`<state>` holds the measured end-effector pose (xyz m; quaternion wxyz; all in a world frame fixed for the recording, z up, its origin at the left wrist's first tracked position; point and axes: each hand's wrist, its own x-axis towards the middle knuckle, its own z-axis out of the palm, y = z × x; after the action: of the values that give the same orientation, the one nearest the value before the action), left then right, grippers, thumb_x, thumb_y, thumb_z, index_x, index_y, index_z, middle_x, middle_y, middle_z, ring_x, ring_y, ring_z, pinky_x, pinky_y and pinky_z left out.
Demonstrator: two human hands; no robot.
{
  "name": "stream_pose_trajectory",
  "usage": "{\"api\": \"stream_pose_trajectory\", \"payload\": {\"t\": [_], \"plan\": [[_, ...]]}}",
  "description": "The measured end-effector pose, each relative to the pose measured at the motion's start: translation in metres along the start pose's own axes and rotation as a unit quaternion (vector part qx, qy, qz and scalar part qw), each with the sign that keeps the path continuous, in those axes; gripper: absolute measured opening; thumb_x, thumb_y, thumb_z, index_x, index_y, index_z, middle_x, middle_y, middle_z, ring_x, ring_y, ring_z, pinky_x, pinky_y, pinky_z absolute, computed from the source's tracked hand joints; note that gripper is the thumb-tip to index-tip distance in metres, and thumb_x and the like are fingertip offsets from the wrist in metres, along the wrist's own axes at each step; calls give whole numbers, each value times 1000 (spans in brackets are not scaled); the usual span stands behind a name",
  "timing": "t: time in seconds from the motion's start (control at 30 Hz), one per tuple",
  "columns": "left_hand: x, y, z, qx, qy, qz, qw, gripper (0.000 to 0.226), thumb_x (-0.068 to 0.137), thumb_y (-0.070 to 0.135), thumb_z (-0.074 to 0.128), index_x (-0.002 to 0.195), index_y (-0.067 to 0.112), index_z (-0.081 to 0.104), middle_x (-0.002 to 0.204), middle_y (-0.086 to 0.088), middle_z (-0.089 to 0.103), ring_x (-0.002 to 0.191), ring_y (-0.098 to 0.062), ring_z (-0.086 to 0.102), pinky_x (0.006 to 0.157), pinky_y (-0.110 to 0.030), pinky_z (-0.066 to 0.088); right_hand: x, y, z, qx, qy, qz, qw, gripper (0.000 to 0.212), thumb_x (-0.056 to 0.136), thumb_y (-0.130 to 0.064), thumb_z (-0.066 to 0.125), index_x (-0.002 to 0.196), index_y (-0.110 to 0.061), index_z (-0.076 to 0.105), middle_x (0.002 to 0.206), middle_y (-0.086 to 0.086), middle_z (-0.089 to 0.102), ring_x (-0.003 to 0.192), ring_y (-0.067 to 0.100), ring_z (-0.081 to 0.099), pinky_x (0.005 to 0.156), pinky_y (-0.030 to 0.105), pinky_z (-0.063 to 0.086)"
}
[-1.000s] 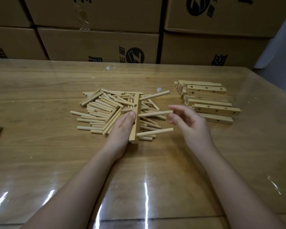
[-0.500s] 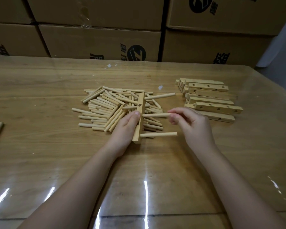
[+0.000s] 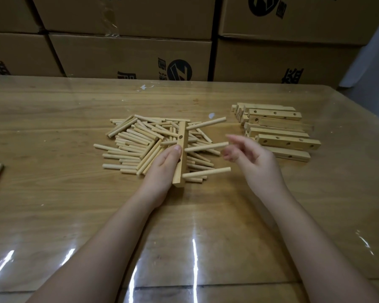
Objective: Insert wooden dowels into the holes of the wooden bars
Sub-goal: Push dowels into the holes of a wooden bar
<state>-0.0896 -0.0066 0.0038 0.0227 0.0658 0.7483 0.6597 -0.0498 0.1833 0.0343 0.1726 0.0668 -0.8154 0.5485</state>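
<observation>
Bar (image 3: 180, 171) is gripped on edge over the pile (image 3: 136, 143) by the left hand (image 3: 162, 169), three dowels (image 3: 206, 146) seated. Blurred, the right hand (image 3: 254, 160) seems relaxed and empty. Next, a dowel must be picked for the open hole (image 3: 180, 137).

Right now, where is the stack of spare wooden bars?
In the head view, the stack of bars lies on the right of the table, just beyond the right hand.
</observation>
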Motion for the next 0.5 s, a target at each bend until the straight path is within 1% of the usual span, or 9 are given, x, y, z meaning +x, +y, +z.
{"api": "stream_pose_trajectory", "payload": {"t": [0.03,0.07,0.1,0.17,0.27,0.33,0.37,0.43,0.5], "plan": [[1,0,0,-14,12,-7,1000,42,100,39,39,72,56,66,73,28,65,73,9,59,77,-28,43,0,-1,-1,2,13,-6,1000,20,92,-27,52,111,-33,55,87,-11,67,82,1,64,76,20,52],[2,-1,0,-36,21,-17,999,40,99,39,40,74,53,68,71,24,66,75,1,60,80,-32,44,-1,-2,-2,3,29,-17,999,15,92,-36,51,106,-33,54,85,-11,66,78,2,62,72,22,51],[4,-3,0,-57,28,-26,998,38,98,40,41,76,50,70,69,20,66,77,-7,60,82,-37,44,-2,-4,-3,4,40,-30,999,17,90,-46,50,98,-32,55,80,-10,64,72,3,61,67,25,50],[5,-4,0,-84,26,-35,996,33,94,43,43,77,45,71,67,16,65,78,-14,56,82,-44,42,-5,-8,-4,15,9,-49,999,24,83,-54,49,91,-31,55,74,-7,62,68,6,59,64,26,50],[5,-5,0,-101,30,-34,994,30,87,47,45,78,39,72,70,13,64,79,-15,55,83,-45,40,-9,-12,0,16,-92,-68,993,22,78,-46,61,97,-37,60,87,-9,64,79,5,61,73,19,51],[5,-4,0,-105,35,-33,993,30,85,48,45,78,36,72,72,12,63,80,-16,55,83,-45,39,-10,-13,1,-10,-117,-79,990,21,77,-40,64,97,-37,62,90,-13,66,85,2,62,78,14,49],[5,-4,0,-104,36,-32,993,30,85,48,45,77,36,72,73,11,63,80,-17,55,83,-46,40,-10,-13,2,-24,-118,-82,989,18,78,-34,63,96,-35,64,89,-13,67,87,2,63,78,15,49],[5,-4,0,-107,36,-31,993,31,86,47,45,75,35,71,71,8,61,80,-19,54,82,-47,41,-10,-12,4,-36,-113,-72,990,15,81,-25,63,94,-32,66,89,-9,68,87,6,64,79,21,51],[4,-4,0,-113,40,-33,992,33,90,43,44,71,32,69,68,6,58,74,-19,52,78,-46,40,-11,-10,6,-26,-108,-54,992,15,82,-21,63,93,-29,67,87,-5,70,84,7,66,80,27,53]]}}
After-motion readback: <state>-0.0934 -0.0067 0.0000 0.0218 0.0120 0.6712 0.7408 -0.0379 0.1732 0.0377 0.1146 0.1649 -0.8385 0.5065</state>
